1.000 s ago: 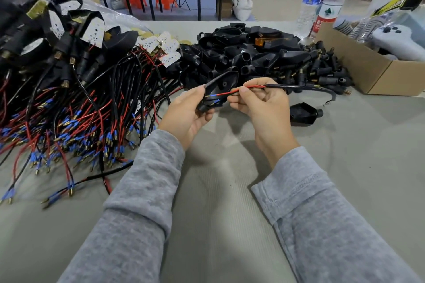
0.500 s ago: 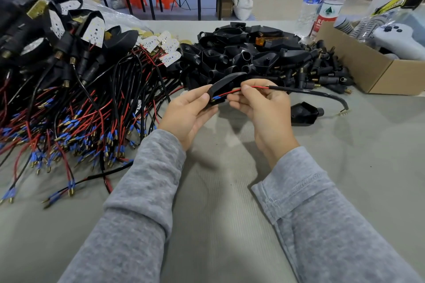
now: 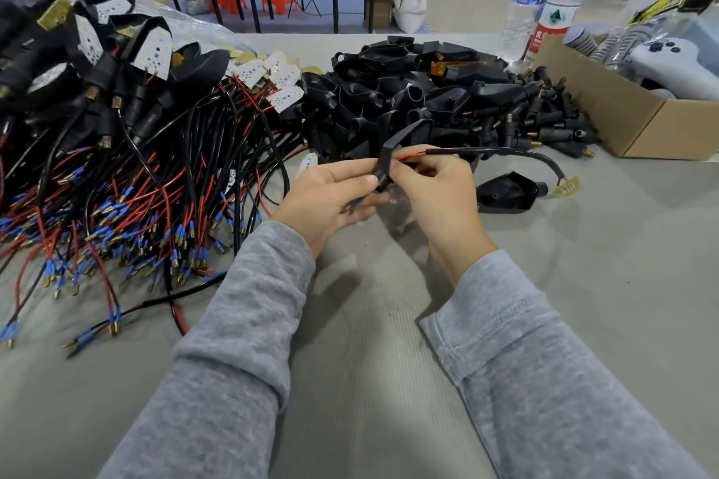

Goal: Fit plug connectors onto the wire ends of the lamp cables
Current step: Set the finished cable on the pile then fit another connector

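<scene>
Left hand [image 3: 327, 194] pinches black housing [image 3: 393, 152] above table [image 3: 389, 323]; right hand [image 3: 435, 187] pinches cable [image 3: 486, 152] (red wire feeding into housing). Wired cables [image 3: 136, 187] piled left.

A black lamp shell [image 3: 393, 152] is held btwn left hand [image 3: 330, 198] & right hand [image 3: 435, 191]; a red wire [image 3: 412, 156] is pinched by right fingers. Behind the shell, more shells [image 3: 420, 89] are heaped; left of it, cables [image 3: 136, 183] are piled.
</scene>
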Demonstrator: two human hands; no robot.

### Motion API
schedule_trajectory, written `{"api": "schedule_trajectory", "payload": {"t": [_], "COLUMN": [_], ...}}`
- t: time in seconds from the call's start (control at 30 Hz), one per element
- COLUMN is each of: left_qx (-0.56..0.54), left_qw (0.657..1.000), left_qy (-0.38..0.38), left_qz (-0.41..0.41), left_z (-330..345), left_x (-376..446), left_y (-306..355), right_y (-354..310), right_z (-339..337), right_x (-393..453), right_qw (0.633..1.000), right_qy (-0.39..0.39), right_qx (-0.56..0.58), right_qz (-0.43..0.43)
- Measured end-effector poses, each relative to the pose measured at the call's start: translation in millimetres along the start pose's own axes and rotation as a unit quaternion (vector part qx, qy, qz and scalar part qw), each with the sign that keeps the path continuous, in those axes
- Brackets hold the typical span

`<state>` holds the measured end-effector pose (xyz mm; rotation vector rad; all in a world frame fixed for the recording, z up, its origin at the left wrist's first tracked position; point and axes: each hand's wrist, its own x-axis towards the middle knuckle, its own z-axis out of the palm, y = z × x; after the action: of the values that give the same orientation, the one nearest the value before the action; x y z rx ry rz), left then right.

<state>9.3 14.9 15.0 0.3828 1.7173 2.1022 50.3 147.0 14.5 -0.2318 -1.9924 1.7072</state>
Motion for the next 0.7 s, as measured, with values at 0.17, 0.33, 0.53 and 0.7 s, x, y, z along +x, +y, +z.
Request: {"api": "schedule_trajectory", "payload": {"t": [0.17,0.33,0.53,0.7], "left_qx": [0.104,0.09,0.076,0.1], "left_qw": [0.994,0.996,0.99,0.961], "left_qy": [-0.021,-0.015,-0.11,-0.249], "left_qz": [0.009,-0.009,-0.034,-0.07], "left_z": [4.1,8.0,9.9,-1.0], "left_x": [-3.1,-5.5,-10.8,-14.1], "left_y": [0.1,2.4,7.7,8.2], "right_y": [-2.5,-3.6,-1.6,-3.3], "right_z": [-0.1,0.7,5.2,0.4], "right_x": [-0.1,0.0,-0.8,5.1], "right_qw": [0.999,0.999,0.995,0.96], "right_qy": [0.021,-0.019,-0.022,-0.03], "right_qx": [-0.03,0.017,0.097,0.263], "right_qz": [-0.008,0.027,0.011,0.093]}}
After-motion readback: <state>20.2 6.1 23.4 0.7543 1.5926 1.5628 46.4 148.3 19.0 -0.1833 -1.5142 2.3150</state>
